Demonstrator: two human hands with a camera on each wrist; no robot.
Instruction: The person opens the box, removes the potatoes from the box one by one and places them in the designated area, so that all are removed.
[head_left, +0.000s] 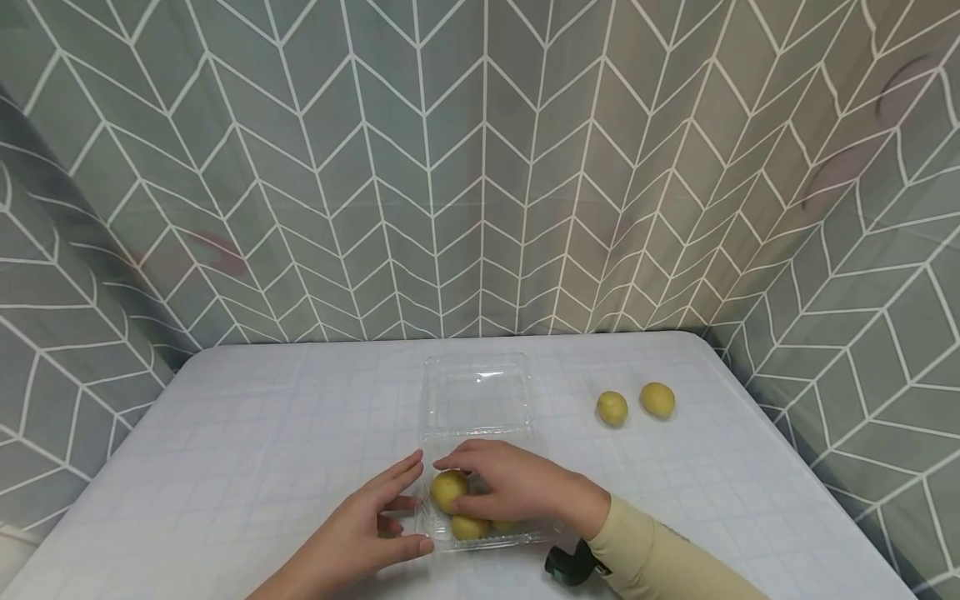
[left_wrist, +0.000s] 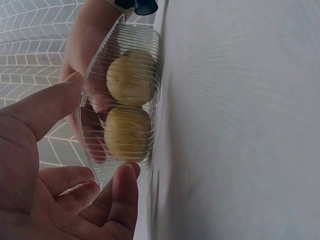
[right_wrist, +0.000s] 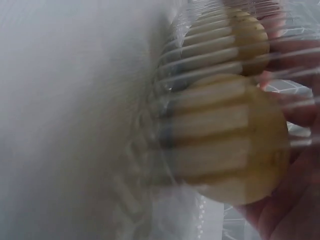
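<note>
A clear plastic clamshell box (head_left: pixel 480 543) lies on the table with its lid (head_left: pixel 480 400) folded back. Inside its ribbed base are several lemons, among them one at the front (head_left: pixel 469 527). My right hand (head_left: pixel 517 483) reaches over the box and grips a lemon (head_left: pixel 449 490) at the left side between thumb and fingers. Beside the box's left edge, my left hand (head_left: pixel 367 533) spreads relaxed fingers, its thumb at the front corner. In the left wrist view that thumb touches the rim, and two lemons (left_wrist: pixel 127 134) show through the ribbed wall.
Two loose lemons, one smaller (head_left: pixel 612 408) and one larger (head_left: pixel 657 400), lie at the right back of the table. A white cloth (head_left: pixel 285 417) covers the table. A grey patterned curtain (head_left: pixel 480 167) hangs behind and at both sides. The right wrist carries a black device (head_left: pixel 572 564).
</note>
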